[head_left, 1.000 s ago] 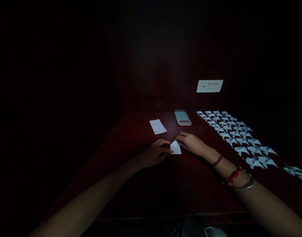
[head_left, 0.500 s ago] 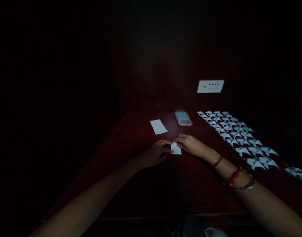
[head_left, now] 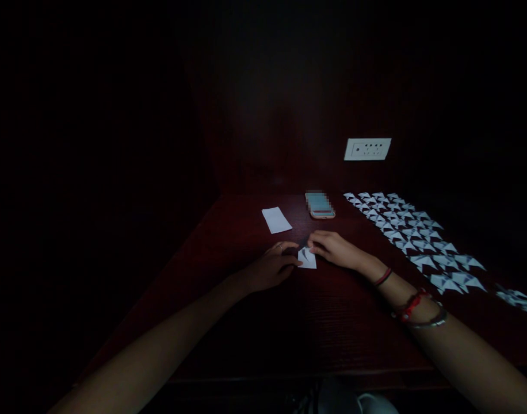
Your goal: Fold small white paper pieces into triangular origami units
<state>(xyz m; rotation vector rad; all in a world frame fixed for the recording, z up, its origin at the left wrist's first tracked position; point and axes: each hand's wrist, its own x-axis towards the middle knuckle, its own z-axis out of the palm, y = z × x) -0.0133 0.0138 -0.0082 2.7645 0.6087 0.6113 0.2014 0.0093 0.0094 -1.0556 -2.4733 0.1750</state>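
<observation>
A small piece of white paper with a fold in it (head_left: 307,264) lay on the shiny dark red wooden table (head_left: 229,230), between the person's two hands. The left hand (head_left: 270,269) had its grip spread, with the thumb on the paper's left edge and the pointing finger apart from it. The right hand's (head_left: 338,251) grip was pinching the paper's top right corner. Just behind was a flat pile of white oblong paper (head_left: 277,220), near a phone with a blurred blue screen (head_left: 319,205). On the right sat rows of pointy folded white paper shapes (head_left: 445,247).
</observation>
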